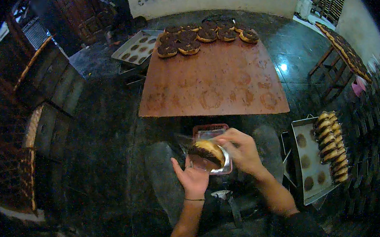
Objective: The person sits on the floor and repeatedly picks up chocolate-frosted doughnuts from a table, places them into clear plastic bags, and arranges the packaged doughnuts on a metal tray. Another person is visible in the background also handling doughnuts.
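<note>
My left hand (193, 180) is palm up with the thumb spread. Its fingers are hidden behind a round bun (209, 149) with dark crumbly topping. Clear plastic wrap, apparently a bag (205, 163), shows around the bun's lower edge. At the bun's right side, my right hand (243, 149) has its fingers closed on the bag; they are slightly blurred. Just beyond and beneath the bun, a pink-red basket (211, 127) holds what looks like clear plastic. Below my hands, a tool with a dark handle (235, 211) and a pale metal end lies near my lap.
Topped buns (189, 47) cover the far end of the brown table (209, 82). On the right, a metal tray (309, 154) bears a row of wrapped buns (330, 141). Another tray (139, 48) stands at the table's left. A stool (332, 66) supports a topping-covered board (346, 50).
</note>
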{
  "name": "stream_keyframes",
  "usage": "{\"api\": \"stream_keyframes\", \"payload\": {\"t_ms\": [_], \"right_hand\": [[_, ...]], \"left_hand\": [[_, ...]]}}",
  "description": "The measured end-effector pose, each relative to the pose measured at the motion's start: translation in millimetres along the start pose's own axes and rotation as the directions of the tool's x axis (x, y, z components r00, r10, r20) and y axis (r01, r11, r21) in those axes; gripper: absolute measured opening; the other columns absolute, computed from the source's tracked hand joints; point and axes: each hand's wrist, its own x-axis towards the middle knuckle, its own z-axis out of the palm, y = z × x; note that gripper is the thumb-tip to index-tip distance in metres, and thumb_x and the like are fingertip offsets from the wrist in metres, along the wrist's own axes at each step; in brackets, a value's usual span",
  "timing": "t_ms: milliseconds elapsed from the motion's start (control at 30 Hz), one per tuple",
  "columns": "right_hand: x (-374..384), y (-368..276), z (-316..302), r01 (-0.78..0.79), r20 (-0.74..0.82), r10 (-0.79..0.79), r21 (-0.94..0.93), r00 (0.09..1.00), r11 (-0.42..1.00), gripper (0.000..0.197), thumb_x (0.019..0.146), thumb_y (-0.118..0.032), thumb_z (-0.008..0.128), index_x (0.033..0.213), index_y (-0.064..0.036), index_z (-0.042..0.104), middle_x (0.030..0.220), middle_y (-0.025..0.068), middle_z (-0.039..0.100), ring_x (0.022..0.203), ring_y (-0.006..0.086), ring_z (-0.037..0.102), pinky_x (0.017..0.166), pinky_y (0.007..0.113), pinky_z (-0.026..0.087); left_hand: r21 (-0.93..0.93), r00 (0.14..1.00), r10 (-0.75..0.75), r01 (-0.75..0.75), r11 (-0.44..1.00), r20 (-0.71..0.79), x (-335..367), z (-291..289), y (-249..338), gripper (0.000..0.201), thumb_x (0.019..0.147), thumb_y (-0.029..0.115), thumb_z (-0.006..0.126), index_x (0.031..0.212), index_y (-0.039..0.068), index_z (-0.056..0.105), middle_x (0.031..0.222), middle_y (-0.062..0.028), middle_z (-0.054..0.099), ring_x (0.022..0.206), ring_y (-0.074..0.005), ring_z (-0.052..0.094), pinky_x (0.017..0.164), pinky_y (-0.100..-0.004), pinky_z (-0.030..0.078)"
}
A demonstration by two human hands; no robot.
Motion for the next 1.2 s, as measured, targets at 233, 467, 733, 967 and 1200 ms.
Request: {"api": "stream_keyframes", "payload": {"t_ms": [233,467,733,967,1200], "right_hand": [[-33.7,-24.7,25.0,0.528,0.31,-0.431,-0.395,0.847,0.752,0.025,0.066,-0.01,0.067,0.09,-0.0078,0.063,0.082,0.0068,0.055,0.074,0.024,0.056,0.065,0.034,0.047],[-60.4,-21.3,13.9,0.431,0.354,-0.313,-0.33,0.881,0.84,0.027,0.065,-0.009,0.069,0.091,-0.0066,0.061,0.08,0.0061,0.056,0.069,0.0225,0.059,0.058,0.031,0.05],[-45.9,-29.6,-1.6,0.486,0.59,-0.242,-0.298,0.77,0.821,0.014,0.071,-0.014,0.063,0.074,-0.0062,0.053,0.08,0.0086,0.056,0.066,0.0231,0.057,0.052,0.031,0.047],[-44.7,61.9,-37.5,0.092,0.652,-0.172,0.156,0.738,0.984,0.021,0.081,-0.018,0.058,0.096,-0.0048,0.057,0.109,0.0121,0.055,0.079,0.0191,0.061,0.067,0.031,0.048],[-39.8,0.7,-26.6,0.269,0.091,-0.254,-0.228,0.963,0.936,0.034,0.067,-0.01,0.073,0.099,-0.0071,0.063,0.108,0.0131,0.056,0.092,0.0282,0.056,0.077,0.035,0.048]], "left_hand": [[0.037,0.96,-0.11,0.104,0.994,0.256,-12.5,35.7,-15.0,0.077,0.08,0.065,0.04,0.13,0.007,0.036,0.129,-0.0131,0.042,0.113,-0.0338,0.045,0.097,-0.0534,0.033],[0.108,0.934,0.015,-0.058,0.992,0.357,-18.5,67.1,-16.1,0.069,0.08,0.054,0.049,0.131,0.01,0.034,0.133,-0.013,0.037,0.122,-0.035,0.036,0.095,-0.0663,0.027],[0.197,0.975,-0.077,0.036,0.98,0.207,1.9,53.7,-22.5,0.058,0.082,0.034,0.051,0.128,0.002,0.034,0.132,-0.0172,0.036,0.125,-0.0363,0.031,0.097,-0.0695,0.019],[0.103,0.916,-0.295,0.277,0.955,0.273,-13.0,65.8,17.7,0.069,0.083,0.043,0.048,0.133,0.001,0.027,0.139,-0.0196,0.027,0.13,-0.0373,0.023,0.098,-0.0708,0.013],[0.135,0.916,-0.325,0.3,0.944,0.235,-31.2,67.0,10.2,0.072,0.084,0.051,0.043,0.134,0.001,0.026,0.138,-0.0195,0.029,0.126,-0.0381,0.03,0.098,-0.066,0.021]]}}
